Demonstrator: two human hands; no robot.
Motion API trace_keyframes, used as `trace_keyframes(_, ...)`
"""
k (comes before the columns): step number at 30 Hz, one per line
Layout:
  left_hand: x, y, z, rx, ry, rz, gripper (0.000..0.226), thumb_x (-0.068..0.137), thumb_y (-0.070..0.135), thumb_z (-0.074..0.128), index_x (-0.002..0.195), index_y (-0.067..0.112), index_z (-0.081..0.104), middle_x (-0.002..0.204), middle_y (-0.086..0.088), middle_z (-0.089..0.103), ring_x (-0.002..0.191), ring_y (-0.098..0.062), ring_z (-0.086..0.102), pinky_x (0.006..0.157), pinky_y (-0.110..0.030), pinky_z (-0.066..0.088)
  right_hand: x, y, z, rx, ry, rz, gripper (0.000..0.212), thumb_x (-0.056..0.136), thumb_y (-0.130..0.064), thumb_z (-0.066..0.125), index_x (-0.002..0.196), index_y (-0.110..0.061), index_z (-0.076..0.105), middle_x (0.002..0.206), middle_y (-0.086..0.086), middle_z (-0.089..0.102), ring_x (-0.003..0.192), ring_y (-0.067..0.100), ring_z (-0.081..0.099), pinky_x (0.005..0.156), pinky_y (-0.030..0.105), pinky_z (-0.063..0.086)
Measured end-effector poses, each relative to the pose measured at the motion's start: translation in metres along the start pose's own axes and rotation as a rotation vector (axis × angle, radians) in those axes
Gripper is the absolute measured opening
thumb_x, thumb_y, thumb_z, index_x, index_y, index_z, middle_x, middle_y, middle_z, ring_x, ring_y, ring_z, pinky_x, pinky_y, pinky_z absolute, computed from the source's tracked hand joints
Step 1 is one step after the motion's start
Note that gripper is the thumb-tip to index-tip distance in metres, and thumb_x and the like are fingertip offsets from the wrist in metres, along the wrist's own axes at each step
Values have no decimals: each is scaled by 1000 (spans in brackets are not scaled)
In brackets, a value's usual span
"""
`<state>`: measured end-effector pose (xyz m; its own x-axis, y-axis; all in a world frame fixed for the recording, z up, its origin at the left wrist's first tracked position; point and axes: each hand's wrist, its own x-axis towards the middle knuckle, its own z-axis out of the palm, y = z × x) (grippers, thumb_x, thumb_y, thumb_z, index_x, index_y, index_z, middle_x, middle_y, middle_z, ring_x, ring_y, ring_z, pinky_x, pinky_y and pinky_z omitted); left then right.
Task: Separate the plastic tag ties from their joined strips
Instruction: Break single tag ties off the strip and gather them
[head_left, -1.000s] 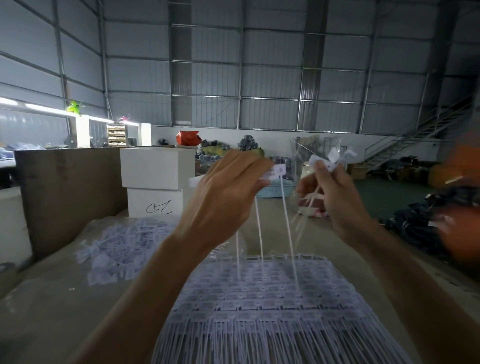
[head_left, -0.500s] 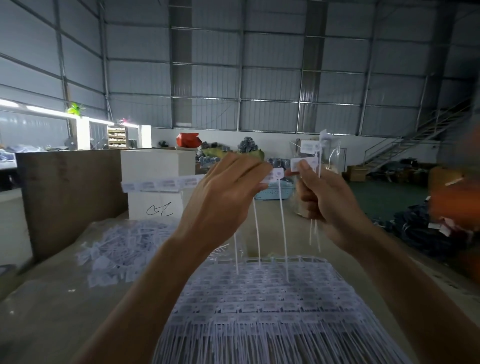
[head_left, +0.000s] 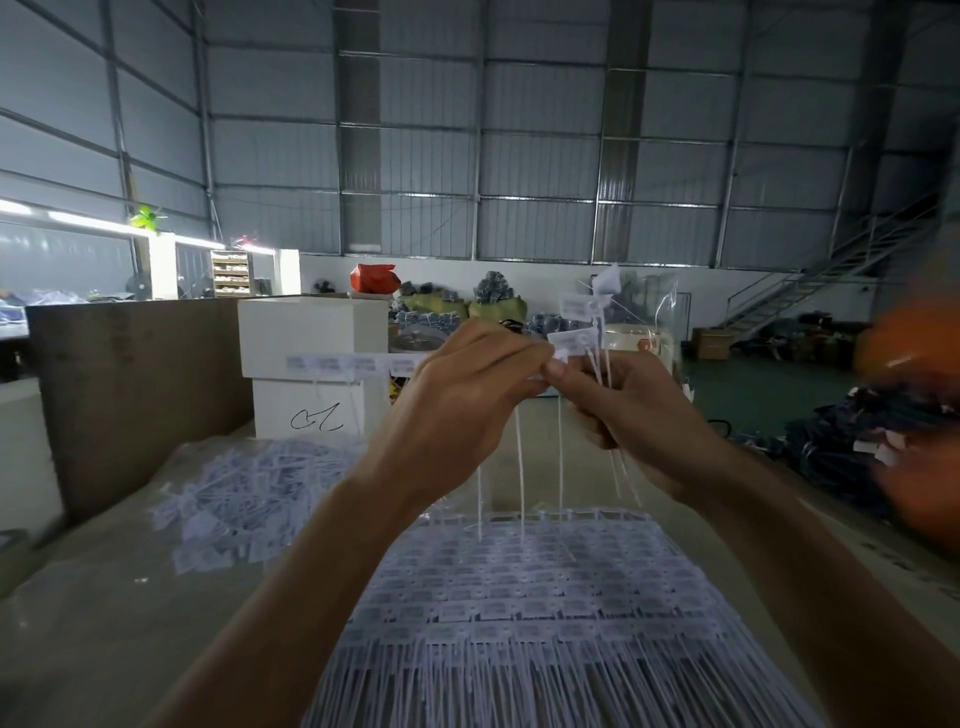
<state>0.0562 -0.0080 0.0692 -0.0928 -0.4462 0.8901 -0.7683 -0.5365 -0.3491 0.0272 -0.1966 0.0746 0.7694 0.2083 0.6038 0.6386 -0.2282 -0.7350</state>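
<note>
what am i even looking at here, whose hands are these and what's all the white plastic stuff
There is no machine here. The picture comes from a wide-angle camera worn on a person's head, looking forward and down, so the two bare arms reaching in from the bottom are that person's own.

The left hand grips a joined strip of tag ties that sticks out sideways, its thin tails hanging down. The right hand holds a small bunch of separated ties, their flat tags standing above the fingers. The two hands meet at the strip's end, seemingly to break off the next tie.

Below them, on the work surface, lies a stack of joined strips in neat rows. To its left is a loose heap of ties. Behind stand white boxes in a large warehouse.
</note>
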Motion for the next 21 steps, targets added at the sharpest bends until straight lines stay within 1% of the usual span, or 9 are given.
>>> trace_keyframes(2,0,1,1,-56,10,-13,21,87,4,71,107,-3,71,102,-12,71,94,-25,61,86,-34,50,1,1,-1,68,-19,41,55,83,-46,65,88,8,58,56,-3,36,49,11,28,45,24,24)
trace_keyframes(5,0,-1,0,-111,32,-51,22,87,5,70,108,-3,71,102,-11,71,94,-26,63,85,-36,52,2,2,0,176,-50,80,55,86,-43,63,96,11,57,59,-4,29,50,11,24,46,23,22)
trace_keyframes(7,-1,-2,1,-125,20,-54,22,89,5,69,109,-2,70,104,-10,71,95,-26,63,85,-37,51,3,1,1,228,-74,109,42,90,-39,61,95,2,58,62,0,23,52,12,20,46,24,20)
trace_keyframes(9,-1,-2,2,-128,3,-46,22,89,4,70,110,-1,70,105,-10,71,97,-25,63,87,-35,50,2,0,1,245,-90,126,29,91,-36,59,92,-8,55,64,1,19,53,12,17,47,24,18)
trace_keyframes(13,0,0,2,-119,15,-40,25,90,7,70,113,-1,68,105,-12,71,97,-24,62,89,-33,50,1,-2,-2,216,-17,104,30,87,-34,60,89,-4,59,56,-3,27,47,10,21,45,22,20)
trace_keyframes(15,0,-1,0,-103,12,-60,27,92,11,67,116,-2,67,107,-13,71,99,-23,61,89,-33,49,2,-3,-3,255,18,94,26,87,-34,60,86,-8,63,55,-3,26,45,9,21,43,21,21)
trace_keyframes(17,0,-3,-2,-80,-15,-129,32,93,15,66,120,-2,65,112,-13,70,103,-26,62,92,-39,50,2,-4,-4,332,41,91,24,92,-31,58,80,-13,67,56,-3,24,45,10,17,42,22,19)
trace_keyframes(19,-1,-5,-4,-34,-43,-173,36,92,15,68,123,-1,64,117,-14,69,107,-29,63,95,-44,50,3,-4,-6,389,60,93,25,95,-29,56,78,-14,67,55,-5,22,47,10,14,42,22,18)
trace_keyframes(21,-2,-4,-7,48,-40,-174,34,91,13,68,123,0,64,117,-14,69,106,-30,64,96,-44,49,4,-4,-5,412,55,106,25,94,-30,57,77,-14,66,55,-5,21,47,10,14,42,22,17)
